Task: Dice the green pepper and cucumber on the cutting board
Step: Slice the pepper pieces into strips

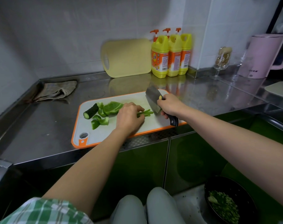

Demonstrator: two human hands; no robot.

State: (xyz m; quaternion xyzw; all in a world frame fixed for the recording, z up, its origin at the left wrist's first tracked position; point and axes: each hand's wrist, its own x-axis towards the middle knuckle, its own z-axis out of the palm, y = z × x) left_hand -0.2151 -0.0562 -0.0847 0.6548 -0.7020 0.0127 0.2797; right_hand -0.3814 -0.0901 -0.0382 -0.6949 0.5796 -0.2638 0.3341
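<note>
A white cutting board with an orange rim (105,133) lies on the steel counter. On its left part rest a dark cucumber piece (90,111) and several green pepper chunks (112,107). My left hand (129,118) presses down on a bundle of thin pepper strips (146,113), whose ends stick out to the right of my fingers. My right hand (170,106) grips a cleaver (152,99) by its black handle. The blade stands tilted, its edge just right of the strip ends.
A crumpled cloth (56,91) lies at the counter's back left. A yellow board (126,58) leans on the wall beside three yellow detergent bottles (170,55). A glass (222,60) and pink kettle (265,55) stand right. A black bowl of diced greens (226,206) sits below.
</note>
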